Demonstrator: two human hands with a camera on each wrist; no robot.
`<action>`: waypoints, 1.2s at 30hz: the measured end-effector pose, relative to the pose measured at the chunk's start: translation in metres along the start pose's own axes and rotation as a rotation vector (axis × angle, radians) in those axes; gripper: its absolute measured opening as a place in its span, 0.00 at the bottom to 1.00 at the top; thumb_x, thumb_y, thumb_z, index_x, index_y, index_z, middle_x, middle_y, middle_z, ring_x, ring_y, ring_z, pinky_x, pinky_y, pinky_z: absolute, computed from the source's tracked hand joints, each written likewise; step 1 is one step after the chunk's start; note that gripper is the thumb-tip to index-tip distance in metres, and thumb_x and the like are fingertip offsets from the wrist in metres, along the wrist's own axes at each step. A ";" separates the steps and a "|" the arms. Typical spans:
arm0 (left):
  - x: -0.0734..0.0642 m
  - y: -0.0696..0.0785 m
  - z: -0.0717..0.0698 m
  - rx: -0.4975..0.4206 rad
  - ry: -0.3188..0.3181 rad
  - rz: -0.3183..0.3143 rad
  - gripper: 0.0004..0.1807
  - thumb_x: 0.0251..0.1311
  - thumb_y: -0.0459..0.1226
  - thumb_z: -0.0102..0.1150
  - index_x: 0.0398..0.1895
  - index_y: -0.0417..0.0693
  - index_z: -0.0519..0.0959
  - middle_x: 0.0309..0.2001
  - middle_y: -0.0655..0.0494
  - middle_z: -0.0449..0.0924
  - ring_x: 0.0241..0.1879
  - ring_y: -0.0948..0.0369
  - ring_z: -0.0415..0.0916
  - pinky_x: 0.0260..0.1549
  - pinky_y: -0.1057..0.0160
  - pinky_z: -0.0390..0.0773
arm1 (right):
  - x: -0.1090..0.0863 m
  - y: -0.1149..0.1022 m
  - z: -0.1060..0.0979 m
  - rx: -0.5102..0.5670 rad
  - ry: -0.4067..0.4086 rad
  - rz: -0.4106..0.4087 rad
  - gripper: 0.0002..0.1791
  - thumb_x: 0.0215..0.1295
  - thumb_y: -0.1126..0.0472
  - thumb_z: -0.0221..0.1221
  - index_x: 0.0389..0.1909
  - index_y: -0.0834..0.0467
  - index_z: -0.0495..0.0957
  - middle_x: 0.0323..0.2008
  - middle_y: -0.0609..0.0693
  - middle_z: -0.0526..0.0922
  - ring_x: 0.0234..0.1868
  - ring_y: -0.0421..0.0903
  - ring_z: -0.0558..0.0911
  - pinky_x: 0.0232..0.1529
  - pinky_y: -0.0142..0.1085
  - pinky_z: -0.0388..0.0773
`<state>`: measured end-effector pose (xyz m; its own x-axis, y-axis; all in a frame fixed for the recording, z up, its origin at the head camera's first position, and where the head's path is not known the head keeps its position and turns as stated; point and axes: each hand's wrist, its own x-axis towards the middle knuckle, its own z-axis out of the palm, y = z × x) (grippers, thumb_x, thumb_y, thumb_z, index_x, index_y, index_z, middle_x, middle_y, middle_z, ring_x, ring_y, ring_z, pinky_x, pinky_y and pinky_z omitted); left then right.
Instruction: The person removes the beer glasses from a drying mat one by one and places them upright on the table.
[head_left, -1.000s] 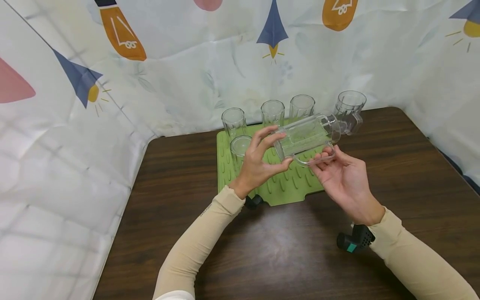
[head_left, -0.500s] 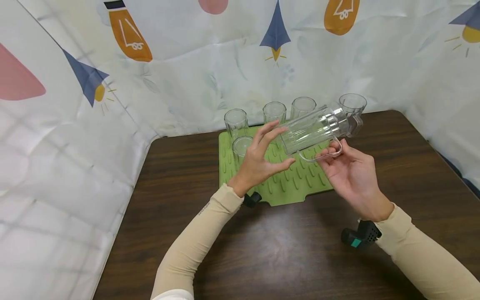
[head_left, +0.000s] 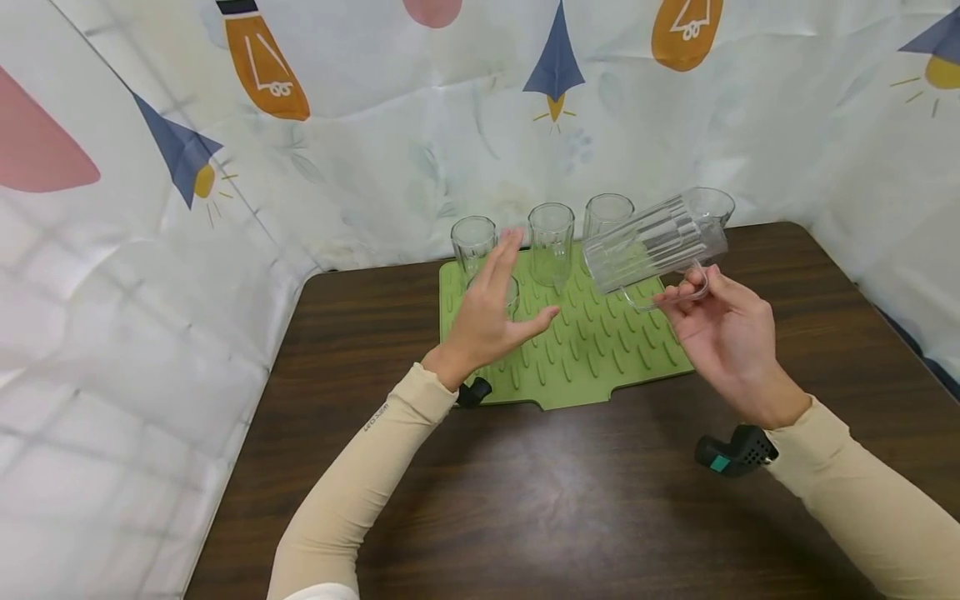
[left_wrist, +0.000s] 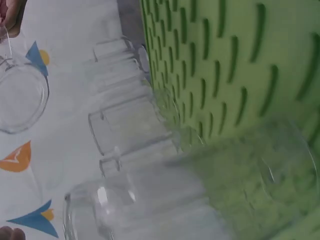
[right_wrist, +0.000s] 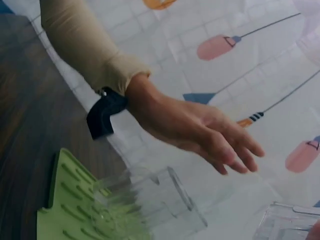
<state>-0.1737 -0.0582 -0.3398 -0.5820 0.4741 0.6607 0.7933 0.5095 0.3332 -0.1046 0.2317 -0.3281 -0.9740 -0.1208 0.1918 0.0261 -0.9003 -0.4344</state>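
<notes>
In the head view my right hand (head_left: 723, 337) grips the handle of a clear ribbed mug (head_left: 645, 246), lifted above the table and tilted nearly onto its side. The left wrist view catches one round end of that mug (left_wrist: 22, 100) at the left. My left hand (head_left: 483, 321) holds nothing; its fingers are straight and the thumb stands apart, over the left side of a green drying mat (head_left: 577, 350). The right wrist view shows this same left hand (right_wrist: 192, 130) in the air.
Clear glass mugs stand along the mat's back, among them a left one (head_left: 472, 237), a middle one (head_left: 551, 242) and another (head_left: 607, 212). One more mug (head_left: 712, 204) is partly hidden behind the held one. A patterned white curtain (head_left: 375, 167) hangs behind the dark table (head_left: 525, 500).
My left hand has let go of the mug's end and moved left, its fingers straightening. The right hand has carried the mug to the right and turned it.
</notes>
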 end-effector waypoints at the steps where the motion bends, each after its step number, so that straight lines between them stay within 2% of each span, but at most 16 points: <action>1: -0.001 -0.002 -0.002 0.028 -0.011 -0.002 0.56 0.60 0.46 0.73 0.81 0.31 0.51 0.80 0.34 0.57 0.82 0.42 0.53 0.82 0.48 0.59 | 0.000 -0.002 -0.001 -0.010 0.000 -0.012 0.23 0.85 0.61 0.40 0.34 0.70 0.77 0.33 0.59 0.81 0.35 0.53 0.86 0.52 0.44 0.85; 7: -0.009 -0.016 -0.017 0.161 -0.052 -0.023 0.57 0.62 0.48 0.71 0.81 0.29 0.49 0.82 0.34 0.52 0.83 0.43 0.50 0.82 0.46 0.57 | 0.005 -0.021 -0.007 0.019 -0.002 -0.048 0.22 0.84 0.62 0.41 0.35 0.72 0.76 0.33 0.62 0.82 0.36 0.57 0.85 0.52 0.46 0.84; 13: -0.021 -0.025 -0.029 0.253 -0.113 -0.092 0.59 0.62 0.54 0.69 0.82 0.30 0.46 0.83 0.36 0.48 0.85 0.46 0.45 0.83 0.47 0.55 | 0.010 -0.040 -0.015 0.002 0.027 -0.099 0.21 0.84 0.63 0.41 0.36 0.73 0.74 0.32 0.64 0.82 0.35 0.59 0.85 0.53 0.48 0.84; 22: -0.039 -0.031 -0.039 0.306 -0.225 -0.221 0.67 0.60 0.63 0.66 0.84 0.36 0.37 0.85 0.41 0.35 0.86 0.47 0.37 0.85 0.47 0.47 | 0.015 -0.063 -0.024 -0.076 0.065 -0.214 0.19 0.83 0.65 0.43 0.35 0.74 0.74 0.30 0.64 0.83 0.32 0.59 0.85 0.45 0.48 0.87; 26: -0.047 -0.036 -0.040 0.312 -0.266 -0.280 0.69 0.59 0.66 0.65 0.84 0.38 0.35 0.86 0.44 0.31 0.86 0.48 0.35 0.85 0.45 0.45 | 0.019 -0.074 -0.029 -0.103 0.080 -0.237 0.20 0.84 0.65 0.41 0.34 0.74 0.74 0.29 0.64 0.83 0.31 0.59 0.85 0.43 0.48 0.87; 32: -0.060 -0.041 -0.043 0.305 -0.314 -0.357 0.70 0.58 0.69 0.63 0.84 0.43 0.31 0.85 0.44 0.29 0.86 0.49 0.31 0.85 0.45 0.43 | 0.026 -0.089 -0.037 -0.172 0.105 -0.303 0.21 0.84 0.67 0.40 0.31 0.75 0.74 0.26 0.65 0.83 0.29 0.57 0.85 0.39 0.47 0.86; 36: -0.068 -0.044 -0.045 0.315 -0.344 -0.392 0.71 0.57 0.71 0.63 0.84 0.43 0.31 0.85 0.44 0.29 0.86 0.49 0.30 0.85 0.45 0.43 | 0.030 -0.098 -0.041 -0.221 0.139 -0.364 0.19 0.82 0.71 0.42 0.30 0.76 0.73 0.27 0.63 0.82 0.26 0.56 0.84 0.35 0.46 0.87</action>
<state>-0.1611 -0.1450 -0.3695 -0.8859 0.3865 0.2566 0.4482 0.8558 0.2581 -0.1453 0.3335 -0.3163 -0.9321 0.2586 0.2536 -0.3582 -0.7610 -0.5409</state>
